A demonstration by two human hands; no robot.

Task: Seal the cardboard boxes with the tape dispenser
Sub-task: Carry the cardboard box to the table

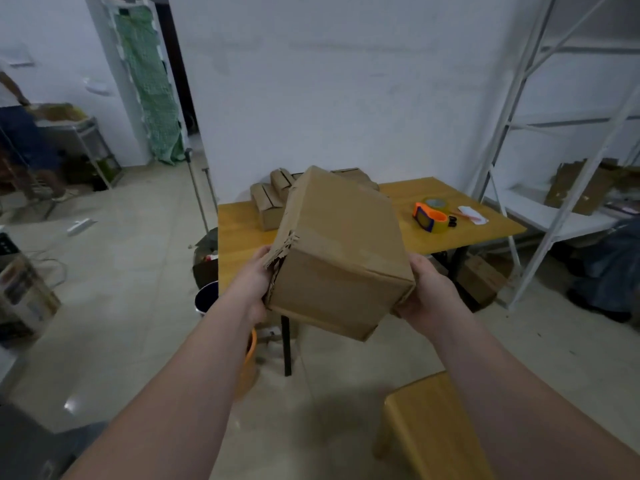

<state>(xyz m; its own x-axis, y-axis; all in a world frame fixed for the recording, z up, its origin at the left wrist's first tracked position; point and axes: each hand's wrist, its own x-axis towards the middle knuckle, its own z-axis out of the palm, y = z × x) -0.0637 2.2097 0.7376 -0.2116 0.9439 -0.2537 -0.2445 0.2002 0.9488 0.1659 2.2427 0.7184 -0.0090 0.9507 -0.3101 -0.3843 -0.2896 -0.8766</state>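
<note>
I hold a brown cardboard box (337,251) in the air in front of the wooden table (446,233), tilted, with a torn flap edge on its left side. My left hand (252,282) grips the box's left side at the torn flap. My right hand (427,289) grips its right lower corner; the fingers are hidden behind the box. An orange and purple tape dispenser (431,218) with a roll of clear tape lies on the table to the right. Several more cardboard boxes (268,202) are stacked at the table's back left, partly hidden.
A white paper (472,214) lies right of the dispenser. A white metal shelf rack (554,140) with flat cardboard stands at the right. A wooden stool (433,427) is near my right arm. Another person (20,140) stands far left. Buckets (207,296) sit under the table's left.
</note>
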